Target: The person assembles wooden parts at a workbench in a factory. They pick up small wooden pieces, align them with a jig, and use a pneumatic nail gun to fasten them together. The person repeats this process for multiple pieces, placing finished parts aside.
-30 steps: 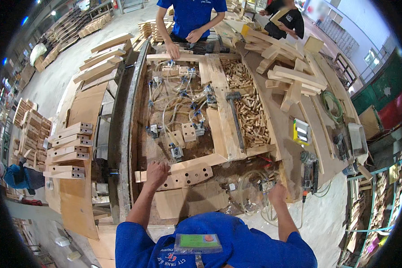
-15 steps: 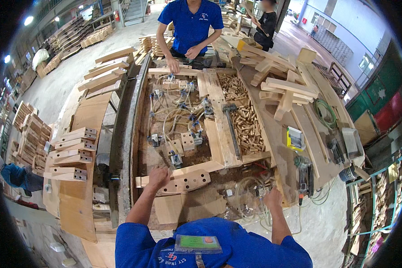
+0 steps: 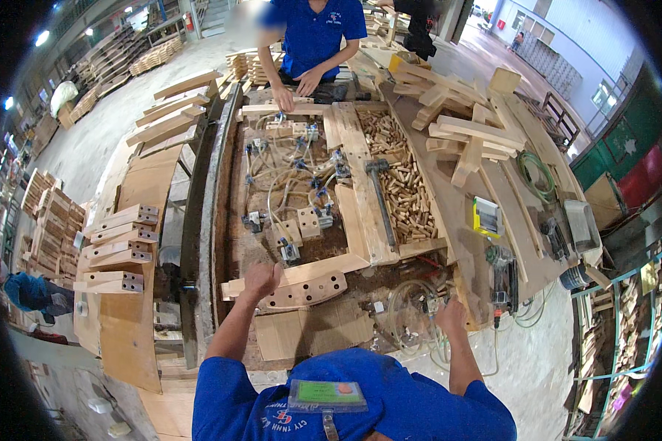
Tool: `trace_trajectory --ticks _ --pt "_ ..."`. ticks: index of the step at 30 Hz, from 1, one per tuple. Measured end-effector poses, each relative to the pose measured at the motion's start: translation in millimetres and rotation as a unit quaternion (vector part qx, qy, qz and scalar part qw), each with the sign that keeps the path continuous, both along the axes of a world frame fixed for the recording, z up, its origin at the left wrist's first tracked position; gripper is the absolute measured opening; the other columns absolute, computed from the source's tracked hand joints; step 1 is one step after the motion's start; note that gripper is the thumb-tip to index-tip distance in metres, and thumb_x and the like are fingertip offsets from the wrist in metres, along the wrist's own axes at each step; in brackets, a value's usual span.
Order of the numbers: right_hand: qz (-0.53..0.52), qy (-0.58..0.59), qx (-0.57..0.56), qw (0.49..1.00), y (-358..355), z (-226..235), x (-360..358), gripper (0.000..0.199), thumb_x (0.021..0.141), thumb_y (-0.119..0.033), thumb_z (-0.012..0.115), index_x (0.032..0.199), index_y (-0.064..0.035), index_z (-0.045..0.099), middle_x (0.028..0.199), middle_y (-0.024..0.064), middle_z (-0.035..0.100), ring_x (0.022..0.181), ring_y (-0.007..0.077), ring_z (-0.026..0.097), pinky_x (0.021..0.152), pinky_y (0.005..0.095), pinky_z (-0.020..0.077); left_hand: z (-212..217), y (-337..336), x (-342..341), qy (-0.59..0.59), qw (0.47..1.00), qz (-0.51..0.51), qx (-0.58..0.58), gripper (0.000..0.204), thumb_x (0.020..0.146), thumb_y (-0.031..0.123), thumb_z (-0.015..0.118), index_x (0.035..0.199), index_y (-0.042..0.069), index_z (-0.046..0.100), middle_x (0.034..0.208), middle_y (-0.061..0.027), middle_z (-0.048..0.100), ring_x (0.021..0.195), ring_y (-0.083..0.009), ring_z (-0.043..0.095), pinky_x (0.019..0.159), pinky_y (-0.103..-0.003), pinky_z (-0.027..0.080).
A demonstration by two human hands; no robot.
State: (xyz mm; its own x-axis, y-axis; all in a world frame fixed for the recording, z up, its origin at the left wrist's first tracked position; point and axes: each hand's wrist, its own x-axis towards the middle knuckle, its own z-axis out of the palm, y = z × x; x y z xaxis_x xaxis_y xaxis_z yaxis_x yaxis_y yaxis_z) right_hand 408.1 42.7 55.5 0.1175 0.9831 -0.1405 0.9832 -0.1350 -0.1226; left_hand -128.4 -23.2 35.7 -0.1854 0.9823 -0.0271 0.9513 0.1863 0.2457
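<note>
My left hand [image 3: 262,280] is closed over a wooden rail [image 3: 309,273] along the near side of the clamping jig [image 3: 294,184]. Just below that rail lies a curved wooden piece [image 3: 301,293] with several dark holes. Off to the right, the fingers of my right hand [image 3: 452,314] are curled beside a small metal fitting [image 3: 434,295] and clear hoses [image 3: 399,312]; what they hold, if anything, is hidden. Inside the jig are small air clamps [image 3: 290,253], tubes and drilled blocks [image 3: 310,220]. Across from me, a co-worker's hand [image 3: 282,98] touches the far rail [image 3: 283,109].
A wooden bin of dowels [image 3: 452,246] adjoins the jig, with a dark hammer [image 3: 381,198] on its left edge. Loose wooden bars [image 3: 471,132] and a power drill [image 3: 502,279] lie on the right table. Drilled wooden legs [image 3: 121,257] are stacked at left.
The view has shifted slightly. My left hand stays on the rail; my right hand is at the fitting. The co-worker's other hand has moved, and the person at the back has shifted toward the top edge.
</note>
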Motion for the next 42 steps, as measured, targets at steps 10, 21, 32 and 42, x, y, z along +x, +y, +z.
trace_trajectory --ticks 10,21,32,42 --pt "0.044 0.134 0.025 0.99 -14 32 -15 0.057 0.09 -0.028 0.068 0.14 -0.0051 0.056 0.105 0.0268 0.073 0.096 0.044 0.071 0.085 0.0518 0.0549 47 -2 -1 -0.125 0.991 0.056 0.004 0.048 0.099 0.043 0.052 0.092 0.002 0.075 0.093 -0.0291 0.07 0.088 -0.0489 0.067 0.08 -0.058 0.048" --pt "0.197 0.66 0.02 0.724 34 60 -192 0.074 0.094 -0.011 0.078 0.155 -0.0087 0.036 0.14 0.0083 0.056 0.122 0.0172 0.055 0.098 0.034 0.0519 160 169 214 -0.708 0.705 -0.031 0.002 0.049 0.108 0.05 0.052 0.103 0.005 0.069 0.079 0.0032 0.057 0.069 -0.0066 0.049 0.058 -0.027 0.041" --pt "-0.007 0.365 0.342 0.866 284 161 -7 0.071 0.087 -0.042 0.078 0.133 0.0045 0.05 0.111 0.028 0.069 0.103 0.0433 0.07 0.085 0.0503 0.0554 181 218 158 -0.431 0.874 -0.222 0.031 0.044 0.106 0.033 0.059 0.134 0.0 0.063 0.127 -0.0184 0.069 0.117 -0.0267 0.066 0.1 -0.037 0.051" --pt "0.013 0.155 0.29 0.944 420 115 9 0.067 0.086 -0.031 0.075 0.14 0.0029 0.053 0.128 0.0255 0.065 0.124 0.0392 0.059 0.107 0.0486 0.0446 119 17 -25 -0.41 0.899 0.125 0.083 0.04 0.105 0.03 0.06 0.125 -0.003 0.069 0.114 -0.0157 0.075 0.107 -0.0211 0.07 0.095 -0.036 0.054"
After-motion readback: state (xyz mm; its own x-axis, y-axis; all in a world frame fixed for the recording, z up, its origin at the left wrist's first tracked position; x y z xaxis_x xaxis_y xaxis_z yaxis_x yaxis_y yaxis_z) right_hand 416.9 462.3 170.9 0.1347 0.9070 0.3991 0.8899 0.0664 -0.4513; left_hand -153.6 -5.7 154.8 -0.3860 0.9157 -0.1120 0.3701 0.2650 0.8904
